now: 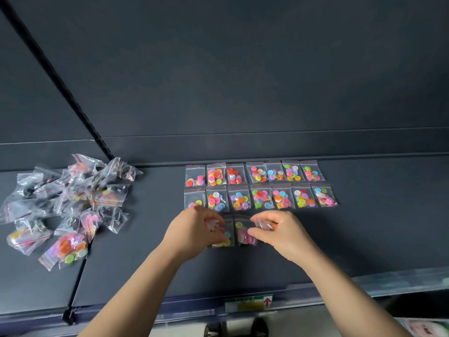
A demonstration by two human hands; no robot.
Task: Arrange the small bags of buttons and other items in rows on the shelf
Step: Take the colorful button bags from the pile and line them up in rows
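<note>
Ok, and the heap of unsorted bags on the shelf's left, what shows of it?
The heap is a loose jumble of small clear plastic zip bags with red strips at their mouths, overlapping at all angles. Some hold bright buttons; others hold dark items too blurred to name. It rests only on the dark shelf, on its left side.

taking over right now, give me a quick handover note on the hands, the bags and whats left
Left hand: fingers curled on the first third-row bag, which is partly hidden.
Right hand: pinches a loose bag just right of the second third-row bag.
Done: back row and middle row, seven bags each, flat on the shelf.
To do: set the loose bag down, then fill the third row from the unsorted pile on the left.
</note>
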